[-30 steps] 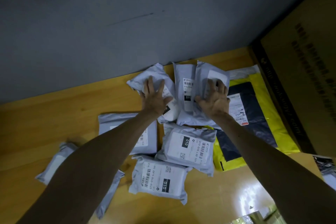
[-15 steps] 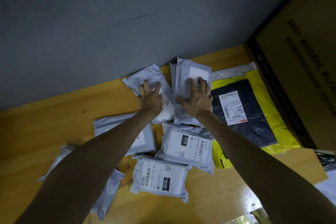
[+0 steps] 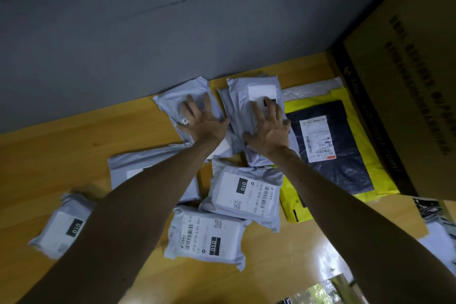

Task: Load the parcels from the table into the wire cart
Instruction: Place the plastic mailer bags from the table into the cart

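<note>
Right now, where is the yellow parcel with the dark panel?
In the head view, the yellow parcel lies flat at the right of the table, beside the big cardboard box, just right of the grey parcel that the right hand presses.

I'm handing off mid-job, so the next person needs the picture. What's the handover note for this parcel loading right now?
Left hand: open, flat on the grey parcel by the wall.
Right hand: open, flat on the neighbouring grey stack.
Neither grips anything.
At least four more grey parcels lie nearer on the table; a yellow-and-dark mailer lies to the right.
Done: nothing that shows; the wire cart is out of view.
Left: lift and load every parcel seen here.
</note>
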Demonstrator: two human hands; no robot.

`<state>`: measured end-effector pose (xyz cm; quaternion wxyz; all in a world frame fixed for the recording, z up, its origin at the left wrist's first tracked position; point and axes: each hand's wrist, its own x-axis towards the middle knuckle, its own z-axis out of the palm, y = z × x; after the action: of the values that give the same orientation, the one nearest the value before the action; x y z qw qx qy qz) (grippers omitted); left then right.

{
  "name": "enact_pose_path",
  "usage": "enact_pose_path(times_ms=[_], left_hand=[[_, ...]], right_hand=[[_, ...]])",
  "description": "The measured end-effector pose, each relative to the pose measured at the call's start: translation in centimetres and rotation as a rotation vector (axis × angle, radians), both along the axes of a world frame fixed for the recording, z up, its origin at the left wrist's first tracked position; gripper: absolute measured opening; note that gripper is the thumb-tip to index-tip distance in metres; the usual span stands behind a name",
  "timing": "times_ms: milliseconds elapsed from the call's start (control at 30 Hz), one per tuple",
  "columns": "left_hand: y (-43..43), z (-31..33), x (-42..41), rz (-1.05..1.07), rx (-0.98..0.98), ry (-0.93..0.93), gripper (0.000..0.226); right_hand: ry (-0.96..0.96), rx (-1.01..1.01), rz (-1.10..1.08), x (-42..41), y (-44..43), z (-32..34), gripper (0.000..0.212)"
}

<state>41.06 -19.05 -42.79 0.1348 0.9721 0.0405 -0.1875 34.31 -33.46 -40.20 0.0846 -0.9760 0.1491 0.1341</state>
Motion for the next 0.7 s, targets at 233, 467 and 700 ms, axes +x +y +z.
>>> enact_pose_path(times_ms=[233, 467, 700], left_hand=[[2.6, 0.1, 0.0, -0.263, 0.006, -0.017, 0.091], [3.4, 0.8, -0.3, -0.301, -0.027, 0.004, 0.092], [3.5, 4.9, 0.6, -0.294, -0.037, -0.016, 0.075]], right_hand=[[-0.009, 0.016, -0.011, -0.3, 0.2, 0.6, 0.083], [-0.026, 0.011, -0.022, -0.4, 0.0, 2.4, 0.079], [-0.04, 0.06, -0.083, -1.8, -0.1, 6.0, 0.084]])
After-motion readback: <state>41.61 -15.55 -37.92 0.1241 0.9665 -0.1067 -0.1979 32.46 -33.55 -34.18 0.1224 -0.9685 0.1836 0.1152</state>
